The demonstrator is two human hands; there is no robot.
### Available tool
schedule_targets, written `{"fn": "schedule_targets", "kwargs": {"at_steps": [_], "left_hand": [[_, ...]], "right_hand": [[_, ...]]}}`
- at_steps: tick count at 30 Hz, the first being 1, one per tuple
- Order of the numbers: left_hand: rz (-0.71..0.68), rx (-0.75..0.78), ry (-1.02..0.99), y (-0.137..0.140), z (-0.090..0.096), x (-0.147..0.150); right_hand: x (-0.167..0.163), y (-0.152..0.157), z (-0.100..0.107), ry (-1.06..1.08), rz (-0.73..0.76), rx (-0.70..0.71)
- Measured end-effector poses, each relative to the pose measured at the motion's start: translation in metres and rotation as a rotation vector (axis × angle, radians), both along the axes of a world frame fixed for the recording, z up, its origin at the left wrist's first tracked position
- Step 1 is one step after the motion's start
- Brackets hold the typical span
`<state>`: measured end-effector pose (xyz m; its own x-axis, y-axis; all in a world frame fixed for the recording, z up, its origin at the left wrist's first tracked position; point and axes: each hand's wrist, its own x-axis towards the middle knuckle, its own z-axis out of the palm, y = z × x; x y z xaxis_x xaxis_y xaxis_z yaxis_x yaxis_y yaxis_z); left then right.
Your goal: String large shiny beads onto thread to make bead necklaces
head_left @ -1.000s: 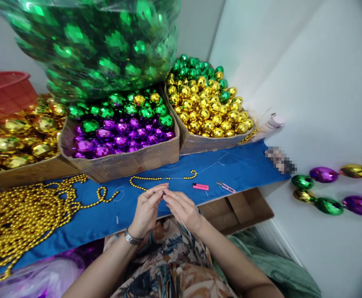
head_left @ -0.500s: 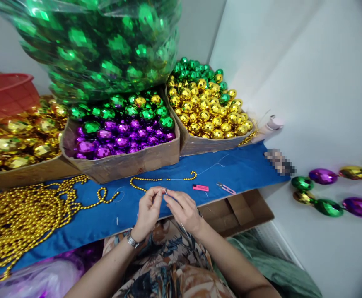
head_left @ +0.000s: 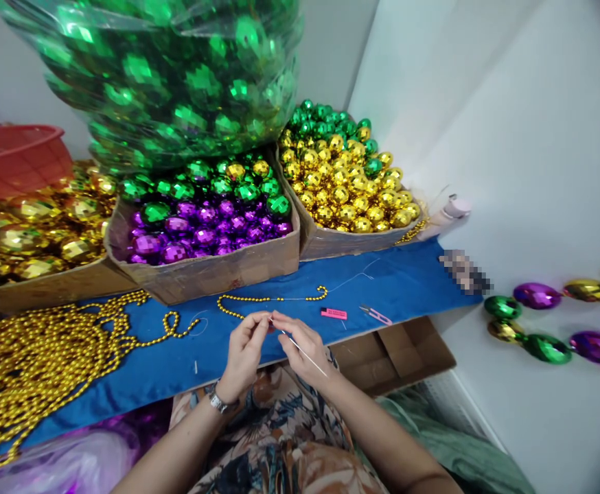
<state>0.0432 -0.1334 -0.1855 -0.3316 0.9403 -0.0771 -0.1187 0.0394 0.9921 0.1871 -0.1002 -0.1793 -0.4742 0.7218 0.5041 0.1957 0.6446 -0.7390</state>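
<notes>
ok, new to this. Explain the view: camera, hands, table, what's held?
No machine here: a person's bare left hand and right hand, seen from one head-worn camera looking forward and down. The hands meet; a thin pale rod lies along the right one, and anything pinched between them is too small to tell. On the blue cloth lie a heap of gold bead strings, a gold strand, a pink lighter-like item and small snips. Behind stand cardboard boxes of shiny balls.

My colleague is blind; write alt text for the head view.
A person's left hand and right hand meet, a thin pale rod along the right. Gold bead strings lie on blue cloth at left; behind stand boxes of shiny baubles.
</notes>
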Motion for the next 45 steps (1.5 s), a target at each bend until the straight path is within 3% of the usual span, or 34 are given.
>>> {"fn": "schedule_targets", "kwargs": {"at_steps": [6, 10, 15, 22, 26, 29, 32, 34, 39, 42, 45], "left_hand": [[-0.027, -0.034, -0.298, -0.002, -0.003, -0.001], [-0.009, -0.069, -0.38, -0.002, 0.003, 0.001], [-0.02, -0.1, -0.321, -0.002, 0.009, 0.001], [-0.008, -0.13, -0.206, 0.0, 0.003, 0.0], [-0.033, -0.106, -0.106, -0.001, 0.002, -0.006], [-0.077, -0.119, -0.069, -0.004, -0.002, -0.018], [-0.134, -0.107, 0.165, -0.01, -0.014, -0.035], [-0.153, -0.038, 0.451, -0.015, -0.024, -0.046], [-0.242, 0.22, 1.038, -0.026, -0.042, -0.058], [-0.293, 0.342, 1.287, -0.026, -0.047, -0.058], [-0.311, 0.4, 1.421, -0.014, -0.048, -0.057]], "right_hand": [[0.001, -0.001, -0.001, 0.015, -0.022, 0.002], [0.002, 0.0, 0.0, 0.002, -0.031, 0.028], [0.004, 0.003, -0.004, -0.007, 0.001, 0.161], [0.005, 0.005, -0.009, -0.048, 0.017, 0.219], [0.007, 0.008, -0.013, -0.042, -0.039, 0.151], [0.012, 0.02, -0.012, 0.02, -0.163, 0.007], [0.02, 0.044, -0.005, 0.119, -0.297, -0.216], [0.027, 0.067, 0.001, 0.115, -0.369, -0.262], [0.046, 0.123, 0.024, -0.189, -0.437, 0.019], [0.056, 0.149, 0.059, -0.202, -0.451, 0.033], [0.063, 0.172, 0.111, -0.169, -0.42, 0.01]]}}
